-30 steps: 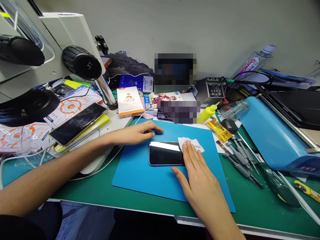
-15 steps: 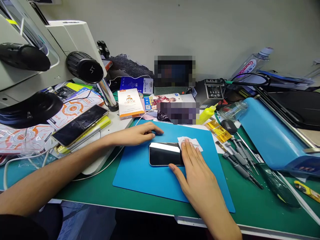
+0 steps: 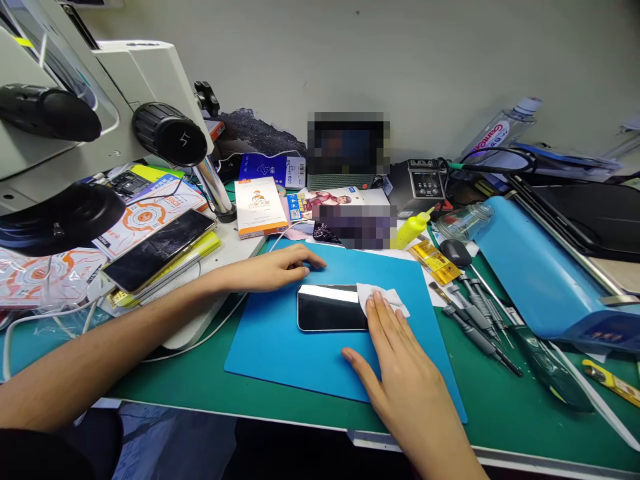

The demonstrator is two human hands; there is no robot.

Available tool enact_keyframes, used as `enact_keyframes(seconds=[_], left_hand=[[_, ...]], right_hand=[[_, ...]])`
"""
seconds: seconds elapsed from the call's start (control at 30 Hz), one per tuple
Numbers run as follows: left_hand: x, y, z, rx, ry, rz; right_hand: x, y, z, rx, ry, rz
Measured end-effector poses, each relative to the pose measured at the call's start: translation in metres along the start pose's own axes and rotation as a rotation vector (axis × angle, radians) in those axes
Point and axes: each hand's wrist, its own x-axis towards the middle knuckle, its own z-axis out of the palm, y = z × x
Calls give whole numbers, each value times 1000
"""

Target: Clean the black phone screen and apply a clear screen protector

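Note:
A smartphone [image 3: 333, 313] with a dark, glossy screen and a pale rim lies flat on the blue mat [image 3: 280, 353]. At its right end is a crumpled white tissue [image 3: 395, 300], partly under the fingers of my right hand [image 3: 405, 373]. Those fingers are stretched flat and pressed on the tissue, while the thumb spreads away to the left, below the phone. My left hand [image 3: 277, 267] rests open on the mat's upper left, close to the phone's top left corner and apart from it, holding nothing. The phone's right end is hidden by the tissue and fingers.
A microscope [image 3: 150, 87] stands at the left, with another phone [image 3: 160, 250] on a stack beside its base. Several screwdrivers [image 3: 475, 333] lie right of the mat, near a yellow bottle [image 3: 413, 230] and a blue case [image 3: 540, 280]. Small boxes [image 3: 261, 207] line the back.
My right hand has slid slightly right and toward me, off most of the screen. The tissue has shifted right with it. My left hand has hardly moved.

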Motion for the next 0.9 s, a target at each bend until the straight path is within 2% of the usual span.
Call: enact_keyframes(seconds=[0.1,0.2,0.33,0.5,0.6,0.77,0.9], left_hand=[[0,-2,1,1,-4,12],[1,-3,1,3,-3,11],[0,-1,1,2,6,4],[0,1,0,1,7,-1],[0,0,1,9,4,8],[-1,-1,1,19,5,7],[0,0,1,11,-1,0]], right_hand=[[21,5,4,28,-26,11],[26,7,4,47,-37,18],[1,0,1,13,14,-2],[-27,-6,-5,-5,14,-21],[-18,-2,-3,-8,27,-32],[12,6,2,39,-2,-2],[9,1,3,24,15,32]])
